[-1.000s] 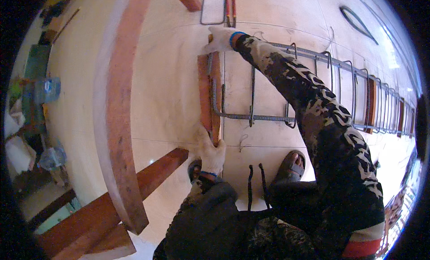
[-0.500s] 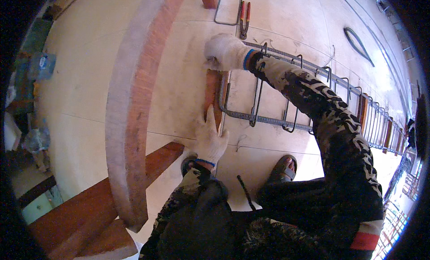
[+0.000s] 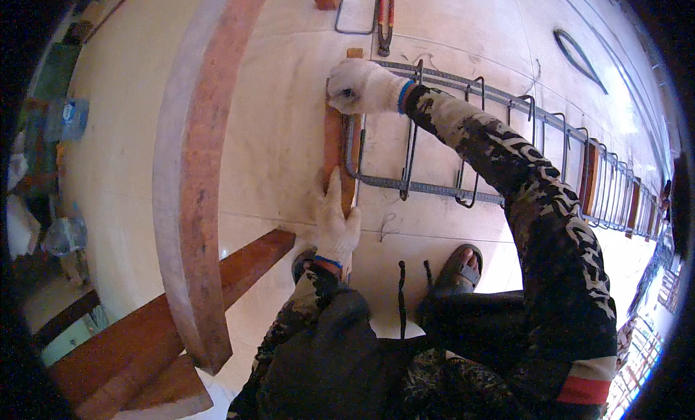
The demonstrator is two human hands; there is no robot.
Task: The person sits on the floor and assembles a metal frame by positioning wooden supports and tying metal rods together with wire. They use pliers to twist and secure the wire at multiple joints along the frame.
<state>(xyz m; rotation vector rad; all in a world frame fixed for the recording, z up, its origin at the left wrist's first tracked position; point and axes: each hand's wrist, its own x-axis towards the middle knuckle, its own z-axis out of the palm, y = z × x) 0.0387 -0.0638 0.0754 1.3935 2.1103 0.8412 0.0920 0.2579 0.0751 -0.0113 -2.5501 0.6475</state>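
"As the head view is examined, where does the wooden piece [image 3: 334, 141] lie?"

"On the floor [image 3: 279, 130], ahead of the person, its long axis pointing away; the left hand [image 3: 335, 223] is at its near part, the right hand [image 3: 367, 87] toward its far end."

"And the rebar cage [image 3: 391, 182]?"

"To the wood's right, running off rightward, roughly square to it. Its near bend is closer to the left hand, its far bar closer to the right."

"Condition of the hands?"

"Left: fingers extended along the wood, thumb spread. Right: curled into a fist above the wood; what it grips, if anything, cannot be determined."
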